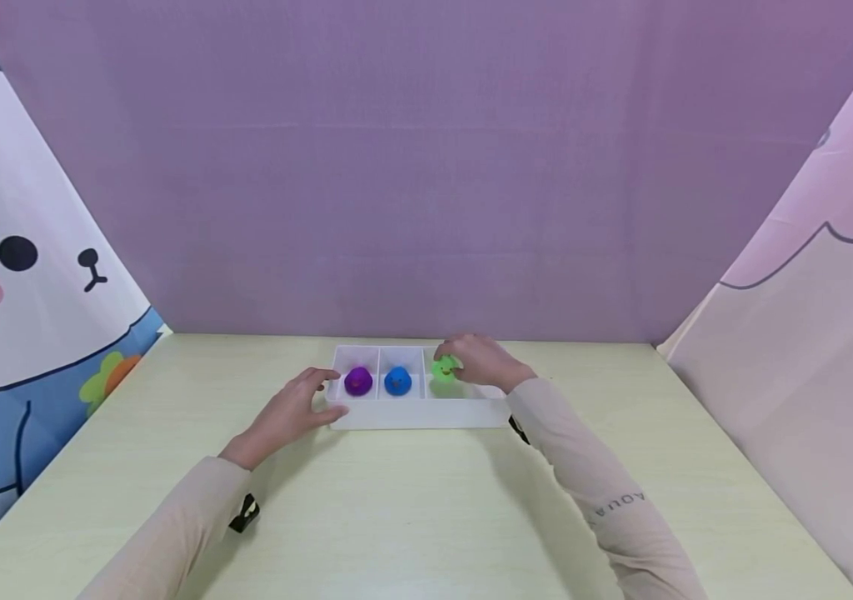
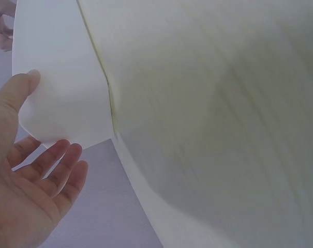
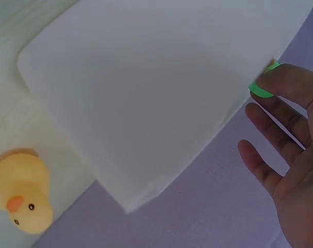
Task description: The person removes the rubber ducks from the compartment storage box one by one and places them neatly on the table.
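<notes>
A white divided tray (image 1: 415,414) lies on the table, with a purple toy duck (image 1: 358,382) and a blue toy duck (image 1: 398,381) in neighbouring left compartments. My left hand (image 1: 290,415) holds the tray's left end, thumb against its front wall (image 2: 63,77) and fingers at the end edge. Between thumb and fingertips, my right hand (image 1: 481,361) pinches a green toy duck (image 1: 444,369) over the compartment right of the blue one. Part of the tray's right side is hidden under that hand. In the right wrist view the green duck (image 3: 261,91) shows only partly, at the tray's rim.
A yellow toy duck (image 3: 24,188) sits on the table just past the tray's right end, seen only in the right wrist view. Behind the pale table (image 1: 396,517) rises a purple cloth (image 1: 411,183); printed cloths (image 1: 37,333) hang at both sides.
</notes>
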